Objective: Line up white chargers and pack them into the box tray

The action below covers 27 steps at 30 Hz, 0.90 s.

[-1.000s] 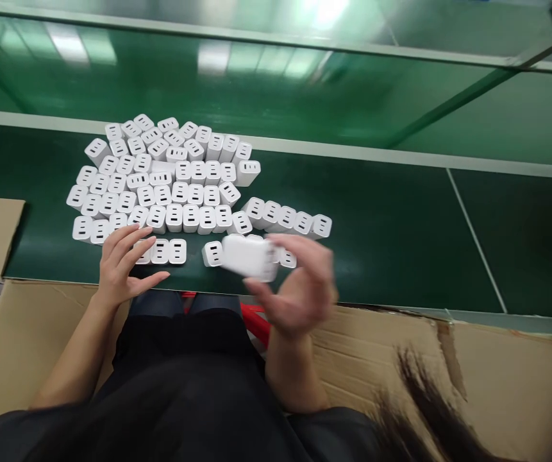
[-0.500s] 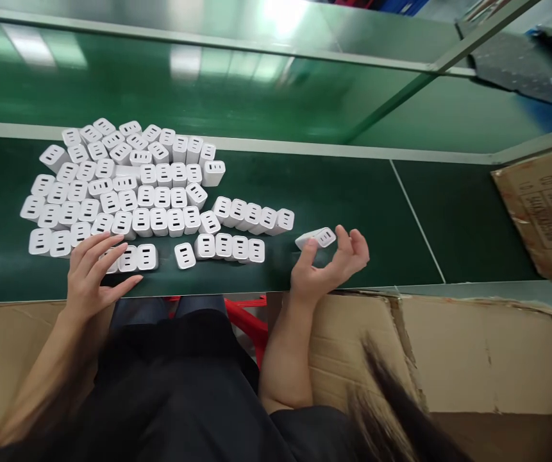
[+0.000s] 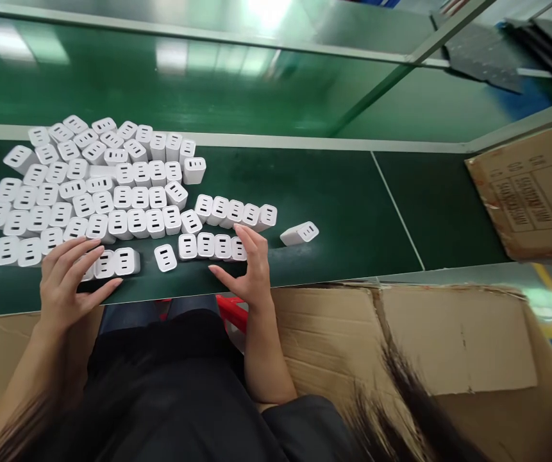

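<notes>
Many white USB charger blocks stand on the green bench, their slotted port faces turned up. My left hand [image 3: 70, 276] is at the left end of a short front row of chargers [image 3: 125, 261], fingers stretched over it and thumb apart on the near side. My right hand [image 3: 250, 266] is at the right end of another short row [image 3: 206, 244], thumb and fingers apart, partly covering the end charger. Between the two rows stands a single charger [image 3: 165, 257]. Farther right, one charger [image 3: 299, 233] lies tilted, apart from both hands.
Behind my hands spreads a large cluster of chargers [image 3: 83, 186], with a separate row [image 3: 234, 211] to its right. A metal rail [image 3: 266, 140] runs along the bench's back edge. A cardboard box [image 3: 530, 192] stands at the right, and cardboard [image 3: 328, 333] lies below the bench edge.
My right hand has let go of the charger at the right and moved left to the front row. My left hand stays at its row. The view has shifted slightly right.
</notes>
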Motion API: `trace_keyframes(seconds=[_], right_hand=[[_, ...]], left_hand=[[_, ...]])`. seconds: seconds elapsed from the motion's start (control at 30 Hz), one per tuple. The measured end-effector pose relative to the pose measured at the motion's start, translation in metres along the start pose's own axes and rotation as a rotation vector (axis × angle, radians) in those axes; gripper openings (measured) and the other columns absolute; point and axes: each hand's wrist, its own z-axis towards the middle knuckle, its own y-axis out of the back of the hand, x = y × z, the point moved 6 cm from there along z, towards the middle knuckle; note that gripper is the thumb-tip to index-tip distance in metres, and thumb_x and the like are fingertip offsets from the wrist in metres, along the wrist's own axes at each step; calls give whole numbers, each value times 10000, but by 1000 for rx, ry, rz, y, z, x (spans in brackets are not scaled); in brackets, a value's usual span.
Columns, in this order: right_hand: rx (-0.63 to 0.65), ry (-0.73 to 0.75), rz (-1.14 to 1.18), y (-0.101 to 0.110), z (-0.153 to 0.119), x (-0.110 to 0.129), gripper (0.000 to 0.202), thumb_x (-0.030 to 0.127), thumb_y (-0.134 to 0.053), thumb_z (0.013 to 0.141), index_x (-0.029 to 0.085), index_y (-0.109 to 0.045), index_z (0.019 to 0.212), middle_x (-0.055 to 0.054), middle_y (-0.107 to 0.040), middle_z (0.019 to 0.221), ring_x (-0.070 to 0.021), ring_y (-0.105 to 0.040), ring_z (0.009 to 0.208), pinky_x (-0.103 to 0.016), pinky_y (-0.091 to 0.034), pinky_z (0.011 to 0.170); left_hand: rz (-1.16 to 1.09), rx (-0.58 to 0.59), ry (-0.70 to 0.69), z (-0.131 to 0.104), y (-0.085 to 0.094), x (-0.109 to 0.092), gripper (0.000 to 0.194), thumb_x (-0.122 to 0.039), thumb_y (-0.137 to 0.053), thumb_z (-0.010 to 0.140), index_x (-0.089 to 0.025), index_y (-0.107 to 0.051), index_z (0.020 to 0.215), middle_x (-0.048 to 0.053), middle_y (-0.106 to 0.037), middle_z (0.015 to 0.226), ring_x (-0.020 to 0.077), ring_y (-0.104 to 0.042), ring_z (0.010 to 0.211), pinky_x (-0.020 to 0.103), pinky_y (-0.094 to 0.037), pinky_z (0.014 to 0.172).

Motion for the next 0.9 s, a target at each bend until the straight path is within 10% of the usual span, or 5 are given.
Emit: trace_keyframes(seconds=[0.9], right_hand=[[170, -92, 276, -1, 3, -20, 759, 395, -774, 816, 340, -405, 1477, -74, -521, 1420, -281, -510, 1308, -489, -473, 1098]], left_hand=[[-28, -11, -19, 3, 0, 0, 828, -279, -885, 644, -157, -540, 1387, 167, -694, 1167, 351, -647, 1122, 470, -523, 980]])
